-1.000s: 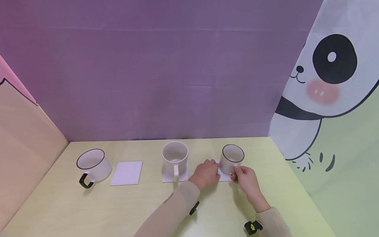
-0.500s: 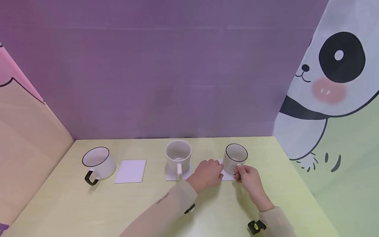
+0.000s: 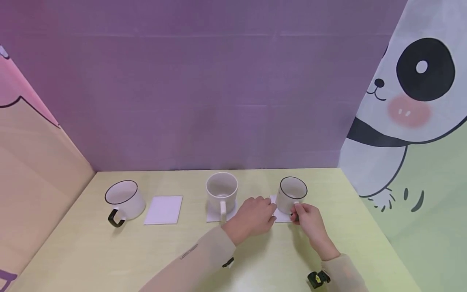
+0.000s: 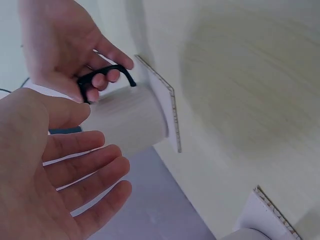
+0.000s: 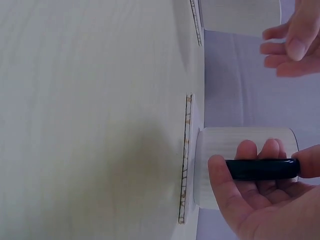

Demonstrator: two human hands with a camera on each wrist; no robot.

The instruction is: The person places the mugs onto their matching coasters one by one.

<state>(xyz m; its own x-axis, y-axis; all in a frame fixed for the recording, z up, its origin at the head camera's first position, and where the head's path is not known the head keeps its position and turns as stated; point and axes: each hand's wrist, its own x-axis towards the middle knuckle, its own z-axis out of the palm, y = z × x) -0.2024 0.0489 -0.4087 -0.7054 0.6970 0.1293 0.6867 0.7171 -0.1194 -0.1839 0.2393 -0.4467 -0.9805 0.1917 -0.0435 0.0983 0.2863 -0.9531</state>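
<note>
We took the plain white mug [image 3: 217,201] as our landmark; it stood upright on a square white coaster [image 3: 213,217], its handle toward the near side of the table [image 3: 109,259]. To its right we saw the black-rimmed mug [image 3: 286,201], upright on the right-hand coaster [image 3: 281,219]. The right hand [image 3: 311,222], farther right of the landmark than that mug's body, gripped its black handle [image 5: 262,170]: fingertips curled through the loop, thumb at the upper end. The left hand [image 3: 251,217] hovered just right of the landmark, between the two mugs; we found its fingers loosely extended, slightly spread, holding nothing and apart from the black-rimmed mug. Left of the landmark lay a third coaster [image 3: 163,210], and beyond that we noted a wide mug [image 3: 134,206] with a black rim and handle. Behind the landmark hung a purple backdrop [image 3: 219,81]; far to its right we saw a panda drawing [image 3: 408,117].
</note>
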